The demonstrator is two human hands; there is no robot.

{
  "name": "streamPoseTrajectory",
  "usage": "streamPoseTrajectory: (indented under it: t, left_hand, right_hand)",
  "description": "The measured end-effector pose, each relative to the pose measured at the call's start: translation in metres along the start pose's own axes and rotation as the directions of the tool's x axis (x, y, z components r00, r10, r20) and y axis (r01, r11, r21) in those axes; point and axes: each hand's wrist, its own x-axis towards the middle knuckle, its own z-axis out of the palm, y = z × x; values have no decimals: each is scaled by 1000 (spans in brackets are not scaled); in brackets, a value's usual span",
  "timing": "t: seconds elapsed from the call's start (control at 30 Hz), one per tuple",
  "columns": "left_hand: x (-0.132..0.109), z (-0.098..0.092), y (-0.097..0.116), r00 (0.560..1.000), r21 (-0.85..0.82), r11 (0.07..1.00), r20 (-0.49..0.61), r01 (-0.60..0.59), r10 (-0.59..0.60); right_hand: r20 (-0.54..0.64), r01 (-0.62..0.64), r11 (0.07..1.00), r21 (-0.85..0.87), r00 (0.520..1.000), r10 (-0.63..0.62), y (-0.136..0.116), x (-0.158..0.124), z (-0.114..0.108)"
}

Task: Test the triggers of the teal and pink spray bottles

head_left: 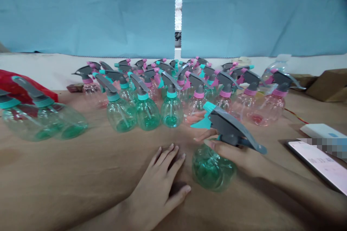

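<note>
My left hand (159, 180) lies palm down on the brown tabletop (81, 180), fingers stretched out and nothing held. In my right hand (241, 155) is a green spray bottle (213, 169), gripped around its neck just under the grey and turquoise trigger head. This bottle leans a little, and some of my right fingers show behind its trigger. Past my hands stand several more spray bottles in rows. Some are green with turquoise collars, such as the green bottle (171, 112) in front, others are pink, like the pink bottle (267, 108) at the right end.
Two green bottles (65, 122) stand apart at the left, before a red bag (51, 88). On the right lie a phone (320, 162) with a lit screen and a white box-shaped device (322, 131). Behind them sits a brown cardboard box (329, 85). Blue cloth (81, 14) hangs at the back.
</note>
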Motion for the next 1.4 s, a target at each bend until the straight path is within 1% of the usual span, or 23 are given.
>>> streamPoseTrajectory:
  t: [0.13, 0.33, 0.53, 0.73, 0.93, 1.17, 1.33, 1.4]
  left_hand:
    - [0, -1, 1, 1000, 0, 1000, -1, 4, -4]
    - [1, 0, -1, 1000, -1, 1000, -22, -8, 8]
    - [0, 1, -1, 1000, 2, 1000, -7, -7, 7]
    - [0, 0, 0, 1000, -1, 1000, -14, 0, 0]
    - [1, -1, 0, 1000, 1, 1000, -14, -6, 6]
    - [0, -1, 0, 1000, -1, 1000, -3, -1, 1]
    - [1, -1, 0, 1000, 6, 1000, 4, -3, 3]
    - [1, -1, 0, 1000, 8, 1000, 3, -4, 4]
  right_hand:
    - [-8, -3, 1000, -3, 1000, 3, 3, -1, 0]
    - [-13, 24, 999, -24, 1000, -25, 3, -1, -1]
    - [-9, 36, 999, -12, 999, -36, 2, 0, 0]
    - [-22, 10, 1000, -23, 1000, -11, 1, 0, 1]
    - [-15, 54, 998, -32, 998, -54, -4, 1, 0]
    - [56, 76, 997, -3, 996, -75, -6, 3, -3]
    - [45, 78, 997, -12, 996, -78, -5, 3, -2]
    - [22, 64, 998, -19, 998, -63, -3, 4, 0]
